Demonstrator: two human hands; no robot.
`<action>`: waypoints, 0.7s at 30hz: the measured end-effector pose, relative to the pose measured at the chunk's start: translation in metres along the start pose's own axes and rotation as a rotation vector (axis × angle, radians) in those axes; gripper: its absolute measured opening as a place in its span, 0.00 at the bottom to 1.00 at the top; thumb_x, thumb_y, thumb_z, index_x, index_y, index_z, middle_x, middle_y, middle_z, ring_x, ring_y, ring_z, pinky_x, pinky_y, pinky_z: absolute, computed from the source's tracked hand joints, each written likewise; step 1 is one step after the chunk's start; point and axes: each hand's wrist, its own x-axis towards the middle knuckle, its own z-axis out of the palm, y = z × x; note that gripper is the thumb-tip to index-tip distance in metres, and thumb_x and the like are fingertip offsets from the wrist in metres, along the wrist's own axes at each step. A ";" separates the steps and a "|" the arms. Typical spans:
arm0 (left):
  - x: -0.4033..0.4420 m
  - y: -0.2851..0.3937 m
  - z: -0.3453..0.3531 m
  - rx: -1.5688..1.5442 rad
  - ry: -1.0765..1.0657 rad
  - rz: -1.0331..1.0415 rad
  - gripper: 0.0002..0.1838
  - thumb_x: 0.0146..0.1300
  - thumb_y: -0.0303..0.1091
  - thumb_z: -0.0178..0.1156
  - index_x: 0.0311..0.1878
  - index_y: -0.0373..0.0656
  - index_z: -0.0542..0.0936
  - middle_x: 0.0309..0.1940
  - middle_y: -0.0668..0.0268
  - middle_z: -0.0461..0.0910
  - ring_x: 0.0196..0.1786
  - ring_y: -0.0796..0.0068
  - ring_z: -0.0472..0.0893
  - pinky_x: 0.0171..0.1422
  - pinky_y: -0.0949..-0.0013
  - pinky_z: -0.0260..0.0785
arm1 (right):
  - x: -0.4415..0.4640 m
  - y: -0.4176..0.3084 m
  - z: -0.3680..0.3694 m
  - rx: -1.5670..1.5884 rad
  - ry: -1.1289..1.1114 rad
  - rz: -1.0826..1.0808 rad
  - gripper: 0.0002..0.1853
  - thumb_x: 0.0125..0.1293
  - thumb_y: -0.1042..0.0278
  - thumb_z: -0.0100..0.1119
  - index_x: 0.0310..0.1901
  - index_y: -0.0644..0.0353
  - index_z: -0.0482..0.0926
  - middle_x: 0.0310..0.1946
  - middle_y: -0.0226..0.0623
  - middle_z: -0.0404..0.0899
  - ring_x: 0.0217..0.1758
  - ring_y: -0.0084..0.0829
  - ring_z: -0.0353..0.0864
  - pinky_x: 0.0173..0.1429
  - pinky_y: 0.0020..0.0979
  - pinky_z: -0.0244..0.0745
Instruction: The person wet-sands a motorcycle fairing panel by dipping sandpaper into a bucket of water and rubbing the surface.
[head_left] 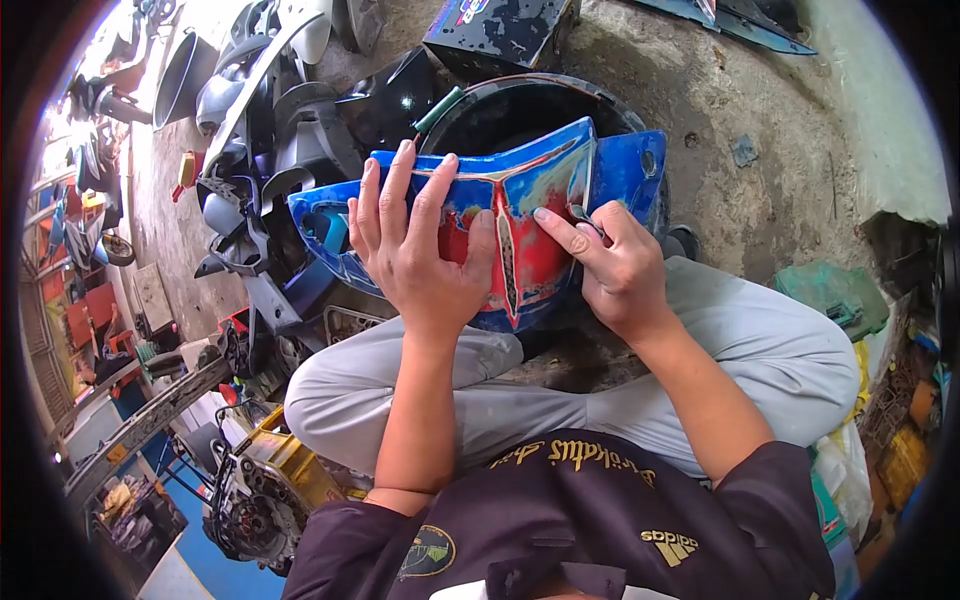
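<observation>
A blue and red motorcycle body panel (pixel 535 250) is propped over the rim of a black basin (pixel 590 95). Its paint is worn through in layers, with pale and yellowish patches and a dark strip down the middle. My left hand (pixel 425 255) lies spread on the panel's left half, fingers apart and pressing on the surface. On the right half, my right hand (pixel 620 265) is closed with the index finger stretched onto the red area. A small dark-edged piece, apparently sandpaper (pixel 582 213), shows between its fingers; most of it is hidden.
A green cylindrical piece (pixel 439 110) rests on the basin's left rim. Behind the basin stands a wet black box (pixel 500 35). Many plastic motorcycle parts (pixel 300 140) crowd the left side. An engine (pixel 255 510) and yellow crate (pixel 300 460) stand lower left; a green translucent piece (pixel 835 295) lies at right.
</observation>
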 end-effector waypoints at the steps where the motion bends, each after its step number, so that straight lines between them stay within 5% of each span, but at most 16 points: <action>1: 0.000 0.000 0.001 -0.005 0.007 -0.007 0.27 0.63 0.46 0.73 0.67 0.56 0.90 0.79 0.60 0.79 0.86 0.44 0.69 0.91 0.38 0.49 | 0.000 0.001 0.000 0.000 -0.010 0.010 0.32 0.73 0.82 0.61 0.71 0.34 0.88 0.34 0.34 0.69 0.35 0.38 0.76 0.41 0.41 0.77; 10: 0.000 -0.002 0.000 -0.006 -0.002 -0.007 0.27 0.64 0.47 0.73 0.68 0.57 0.89 0.80 0.61 0.78 0.86 0.44 0.68 0.91 0.37 0.49 | 0.007 0.008 0.004 0.165 0.036 0.198 0.34 0.72 0.89 0.56 0.73 0.44 0.87 0.33 0.40 0.70 0.32 0.42 0.74 0.43 0.38 0.77; 16: -0.003 -0.002 0.001 -0.015 0.030 -0.004 0.28 0.63 0.47 0.74 0.68 0.58 0.89 0.80 0.61 0.78 0.86 0.45 0.68 0.91 0.36 0.49 | 0.006 0.011 0.007 0.113 0.054 0.250 0.34 0.77 0.83 0.55 0.82 0.45 0.77 0.38 0.46 0.78 0.40 0.52 0.84 0.49 0.48 0.81; 19: -0.004 0.003 -0.002 0.017 0.046 0.011 0.28 0.64 0.47 0.73 0.68 0.56 0.89 0.79 0.59 0.78 0.85 0.45 0.69 0.91 0.38 0.51 | 0.006 0.009 0.010 0.172 0.149 0.269 0.31 0.81 0.80 0.55 0.84 0.53 0.73 0.59 0.53 0.87 0.58 0.54 0.90 0.62 0.42 0.83; 21: -0.007 0.003 -0.003 0.013 0.052 0.013 0.28 0.65 0.47 0.73 0.69 0.56 0.88 0.79 0.60 0.78 0.85 0.44 0.69 0.91 0.37 0.51 | 0.003 0.011 0.010 0.192 0.133 0.254 0.31 0.82 0.79 0.55 0.85 0.55 0.70 0.68 0.55 0.84 0.67 0.55 0.87 0.69 0.43 0.82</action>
